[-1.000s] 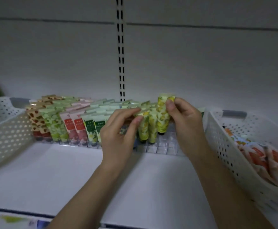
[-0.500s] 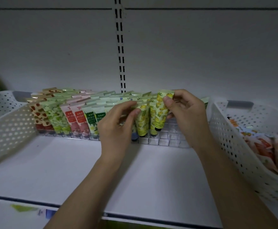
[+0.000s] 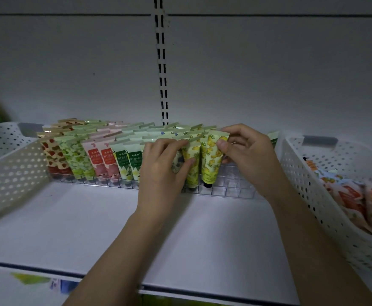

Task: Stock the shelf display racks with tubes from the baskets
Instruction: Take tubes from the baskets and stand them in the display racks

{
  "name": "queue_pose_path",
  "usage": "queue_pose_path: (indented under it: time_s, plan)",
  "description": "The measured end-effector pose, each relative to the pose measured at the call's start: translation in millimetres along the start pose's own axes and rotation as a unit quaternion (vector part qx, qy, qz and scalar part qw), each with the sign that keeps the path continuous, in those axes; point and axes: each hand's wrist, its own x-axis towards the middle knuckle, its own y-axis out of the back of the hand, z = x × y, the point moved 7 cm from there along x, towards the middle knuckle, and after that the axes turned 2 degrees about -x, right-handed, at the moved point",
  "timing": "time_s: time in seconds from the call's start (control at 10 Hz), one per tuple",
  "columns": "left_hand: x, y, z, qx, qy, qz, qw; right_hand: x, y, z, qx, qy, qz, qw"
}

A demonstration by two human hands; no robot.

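A clear display rack (image 3: 229,188) at the back of the white shelf holds rows of upright tubes, from red-patterned ones (image 3: 52,153) at the left to yellow ones at the right. My right hand (image 3: 244,151) pinches the top of a yellow lemon-print tube (image 3: 211,160) standing cap-down in the rack's front row. My left hand (image 3: 163,168) rests its fingers against the neighbouring yellow tubes (image 3: 192,164), thumb on their front. The rack's right part shows bare cells.
A white perforated basket (image 3: 308,186) at the right holds several orange and red tubes (image 3: 355,199). Another white perforated basket (image 3: 10,168) stands at the left. A slotted upright (image 3: 161,62) runs up the back wall. The shelf's front edge (image 3: 180,290) lies below my forearms.
The yellow tube in my right hand has come down from above the row into the rack's front row. My left hand stays against the neighbouring tubes.
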Motion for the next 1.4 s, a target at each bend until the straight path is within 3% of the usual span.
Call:
queue_pose_path:
  time_s: [0.2, 0.6, 0.9, 1.2, 1.4]
  plan:
    - [0.9, -1.1, -1.0, -0.001, 0.013, -0.009, 1.000, 0.0, -4.5, -4.2, 0.011, 0.019, -0.012, 1.000]
    - [0.5, -0.9, 0.5, 0.003, 0.023, -0.018, 1.000, -1.1, -13.4, -4.7, -0.095, 0.076, -0.049, 0.991]
    - [-0.4, -1.7, 1.0, 0.007, 0.023, -0.020, 1.000, -0.9, -15.8, 3.7, -0.130, 0.066, -0.066, 0.987]
    - [-0.4, 3.0, 5.1, -0.031, 0.038, -0.002, 0.999, -3.4, -0.7, -12.2, -0.139, 0.068, 0.051, 0.987]
    - [23.8, 14.9, 44.4, -0.063, -0.017, 0.041, 0.997, -12.7, 16.1, -61.2, -0.159, 0.103, 0.103, 0.977]
